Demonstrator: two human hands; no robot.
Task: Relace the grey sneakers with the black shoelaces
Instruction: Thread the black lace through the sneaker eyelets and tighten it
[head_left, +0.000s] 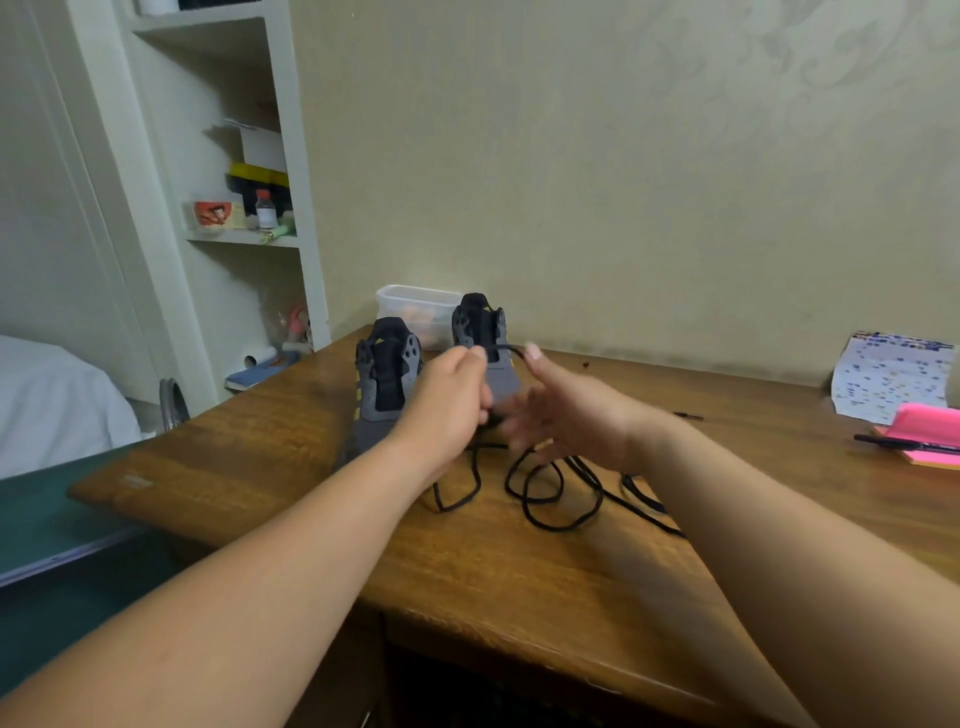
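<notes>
**Lace strung between two hands, slack piled behind them on the desk**

The left hand curls tight round the thin black cord shoelaces in front of the two grey sneakers with black tongues and yellow side stripes, which stand toward the far left corner of the brown wooden desk. A short span arcs over to the right hand. Its thumb meets the tip, but its fingers blur, so I cannot tell whether they pinch. The eyelets look bare, so threading is barely begun. The danger is the slack: overlapping loops sprawl mid-desk, and a quick tug could cinch them into a knot or drag a light sneaker off its spot. If the tip slips, it drops back into that pile.
</notes>
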